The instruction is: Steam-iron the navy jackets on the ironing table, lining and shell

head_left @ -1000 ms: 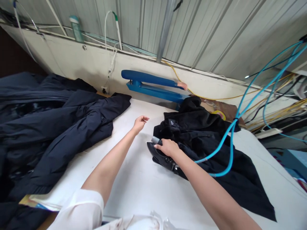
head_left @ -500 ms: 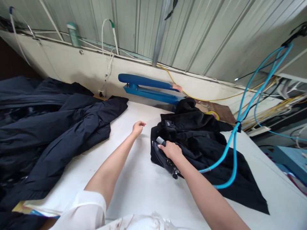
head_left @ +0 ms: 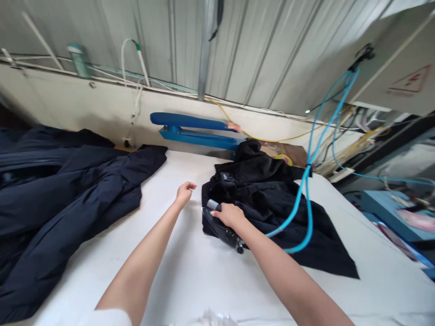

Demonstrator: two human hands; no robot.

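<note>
My right hand [head_left: 230, 214] is wrapped round the handle of a black steam iron [head_left: 220, 226], which rests on the near left edge of a crumpled black garment [head_left: 272, 203] on the white ironing table [head_left: 190, 267]. Blue hoses [head_left: 306, 181] run from the iron's rear up toward the wall. My left hand [head_left: 184, 192] hovers over the bare table just left of the garment, fingers loosely curled with nothing in them.
A heap of dark navy jackets [head_left: 61, 190] covers the table's left side. A blue sleeve arm [head_left: 190, 127] juts out at the back edge. Yellow tape [head_left: 283, 158] lies behind the garment. Cables and a blue bin [head_left: 390, 208] sit at the right.
The view has swung right and slightly up. My right hand and the iron stayed on the garment's edge. My left hand stayed beside the garment.
</note>
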